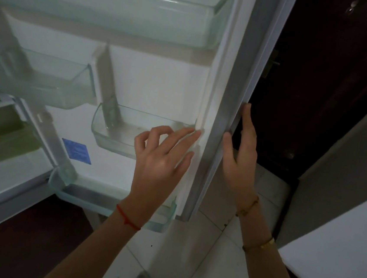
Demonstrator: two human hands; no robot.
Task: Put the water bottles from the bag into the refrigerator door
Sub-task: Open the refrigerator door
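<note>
Over a tiled floor (187, 263), the open refrigerator door (161, 80) is standing upright, long axis vertical, inner face toward the viewer. Its clear shelves (115, 136) are sitting empty and no bottles or bag are showing, so loading seems not yet begun. The left hand (160, 159), fingers loosely spread, and the right hand (241, 158), fingers straight, are touching the door's edge, holding nothing.

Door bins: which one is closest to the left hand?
The small clear bin at mid-height on the right; the left hand reaches its right end. The others sit above, further left or below.
</note>
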